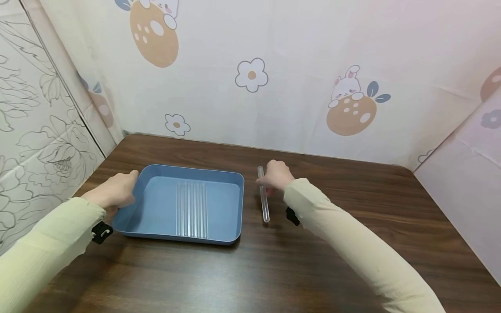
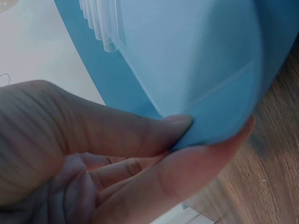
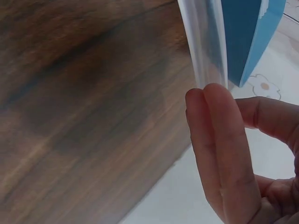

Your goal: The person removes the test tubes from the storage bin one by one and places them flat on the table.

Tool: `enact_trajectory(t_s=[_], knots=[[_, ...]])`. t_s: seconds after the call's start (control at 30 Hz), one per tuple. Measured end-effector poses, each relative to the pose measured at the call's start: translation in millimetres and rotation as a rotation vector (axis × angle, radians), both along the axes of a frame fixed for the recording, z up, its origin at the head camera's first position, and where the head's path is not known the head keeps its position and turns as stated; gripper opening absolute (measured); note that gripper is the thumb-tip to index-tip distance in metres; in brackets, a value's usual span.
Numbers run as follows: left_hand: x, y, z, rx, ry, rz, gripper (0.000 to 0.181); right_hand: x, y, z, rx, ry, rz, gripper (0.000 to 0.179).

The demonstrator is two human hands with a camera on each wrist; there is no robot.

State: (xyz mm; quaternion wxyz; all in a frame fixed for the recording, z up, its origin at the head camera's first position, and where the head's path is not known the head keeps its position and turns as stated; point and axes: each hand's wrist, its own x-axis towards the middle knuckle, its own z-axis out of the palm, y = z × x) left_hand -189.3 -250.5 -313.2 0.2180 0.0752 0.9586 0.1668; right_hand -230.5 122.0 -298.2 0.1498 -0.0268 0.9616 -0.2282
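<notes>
A shallow blue tray [image 1: 224, 208] rests on the left part of the table, with several clear tubes [image 1: 192, 208] lying side by side in it. At its left side, my left hand [image 1: 117, 191] pinches the wall; the left wrist view has thumb and fingers on either side of a rounded corner [image 2: 224, 119]. Just right of the tray, my right hand [image 1: 277, 176] pinches another clear tube [image 1: 264, 206] between thumb and fingers near its middle. This tube slants slightly, its near end close over the table. In the right wrist view its lower part is hidden behind fingers [image 3: 229, 149].
The dark wood table [image 1: 352, 195] extends right of the tray and in front of it. Patterned cloth [image 1: 289, 78] hangs behind the table's back edge, with more cloth at both sides. Both wrists carry small black devices.
</notes>
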Motion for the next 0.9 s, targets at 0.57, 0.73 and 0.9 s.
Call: enact_trajectory(t_s=[0.57,0.73,0.9], knots=[[0.8,-3.0,-0.5,0.0,0.038,-0.015,0.064,-4.9,25.7,-19.7,-0.08,-0.052,-0.107,0.023],[-0.1,-2.8,-0.2,-0.012,0.051,-0.02,0.063,-6.1,28.0,-22.5,-0.074,-0.053,-0.108,0.021],[-0.5,-2.3,0.2,-0.001,0.038,-0.014,0.063,-5.7,30.3,-25.6,-0.075,-0.064,-0.107,0.02]])
